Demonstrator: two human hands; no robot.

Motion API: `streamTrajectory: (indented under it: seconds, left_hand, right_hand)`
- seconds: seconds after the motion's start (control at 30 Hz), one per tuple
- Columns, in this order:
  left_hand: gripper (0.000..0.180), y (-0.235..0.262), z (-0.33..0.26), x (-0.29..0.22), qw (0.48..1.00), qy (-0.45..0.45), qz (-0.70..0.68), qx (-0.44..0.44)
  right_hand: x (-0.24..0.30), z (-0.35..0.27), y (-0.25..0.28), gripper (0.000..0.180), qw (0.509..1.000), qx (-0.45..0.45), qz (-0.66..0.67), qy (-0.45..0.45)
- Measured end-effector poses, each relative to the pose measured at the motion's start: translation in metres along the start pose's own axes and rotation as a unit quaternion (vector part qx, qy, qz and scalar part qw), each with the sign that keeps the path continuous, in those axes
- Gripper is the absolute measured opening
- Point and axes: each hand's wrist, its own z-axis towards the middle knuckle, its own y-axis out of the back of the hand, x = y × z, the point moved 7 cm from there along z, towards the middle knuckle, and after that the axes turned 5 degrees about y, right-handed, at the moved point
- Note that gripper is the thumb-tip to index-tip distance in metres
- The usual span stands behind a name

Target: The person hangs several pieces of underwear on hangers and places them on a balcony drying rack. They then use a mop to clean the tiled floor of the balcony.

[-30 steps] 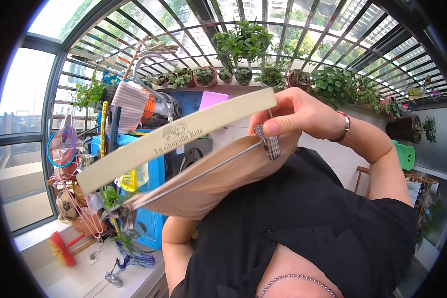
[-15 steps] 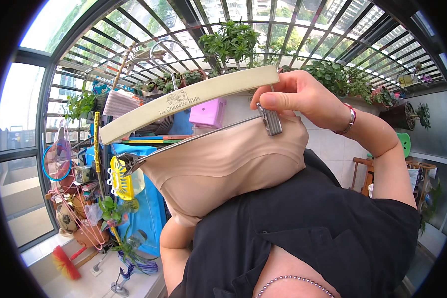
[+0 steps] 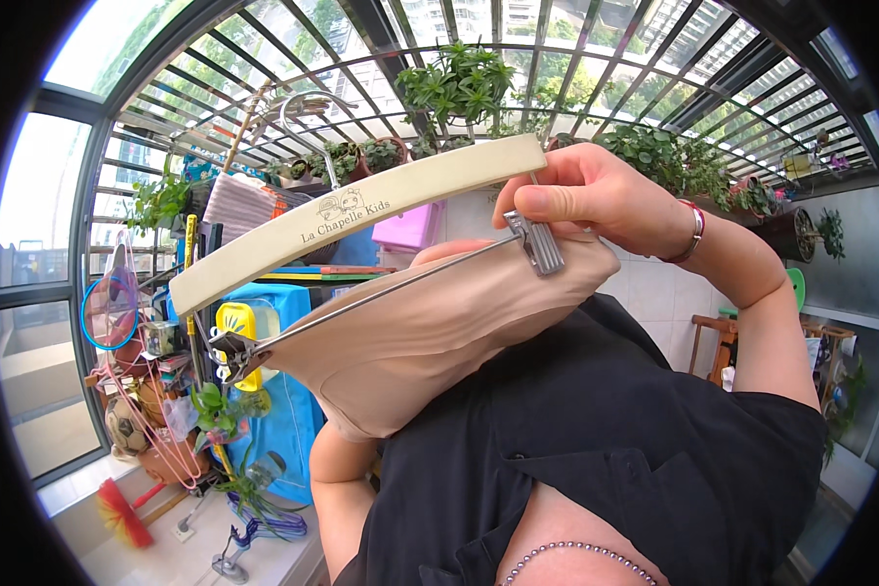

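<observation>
My right hand (image 3: 591,200) is closed on the right end of a cream clip hanger (image 3: 361,207), its thumb just above the right metal clip (image 3: 537,244). A smooth beige bra (image 3: 430,337) hangs from the hanger's metal bar, pinched by that clip and by the left clip (image 3: 234,354). The hanger is tilted, its left end lower. My left forearm (image 3: 342,483) passes up behind the bra. Only a bit of my left hand (image 3: 449,252) shows above the bra's upper edge; the fabric hides most of its fingers.
Potted plants (image 3: 454,83) line the barred window. A pink stool (image 3: 407,227) stands behind the hanger. At the left are a blue bag (image 3: 288,410), a yellow rack-like item (image 3: 236,327), a football (image 3: 125,425) and several blue hangers (image 3: 264,527). A wooden chair (image 3: 718,342) stands at the right.
The hanger's left end has swung down and left, tilting the bar and bra more steeply. Part of my left hand now shows above the bra's edge. My right hand keeps its hold.
</observation>
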Motion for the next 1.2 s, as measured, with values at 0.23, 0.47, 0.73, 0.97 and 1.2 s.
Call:
streamTrajectory:
  seconds: [0.23, 0.47, 0.73, 0.97, 1.2]
  left_hand:
    - [0.082, 0.026, 0.006, -0.009, 0.963, 0.135, -0.164, 0.164]
    - [0.085, 0.097, 0.024, -0.084, 0.968, -0.024, 0.238, 0.079]
    - [0.031, 0.146, -0.086, -0.104, 0.764, -0.538, 0.284, -0.218]
    - [0.041, -0.016, -0.012, -0.063, 0.535, -0.413, 0.725, -0.131]
    - [0.038, 0.005, 0.027, -0.051, 0.605, -0.306, 0.724, -0.125]
  right_hand:
    - [0.014, -0.004, 0.005, 0.036, 0.998, 0.028, -0.025, 0.051]
    - [0.037, -0.009, 0.004, 0.031, 0.992, -0.012, -0.061, 0.107]
    - [0.025, -0.001, 0.027, 0.03, 0.988, -0.063, -0.098, 0.106]
    - [0.009, 0.024, 0.007, 0.027, 0.988, 0.002, -0.142, 0.067]
    - [-0.001, 0.035, -0.005, 0.025, 0.984, 0.02, -0.14, 0.106]
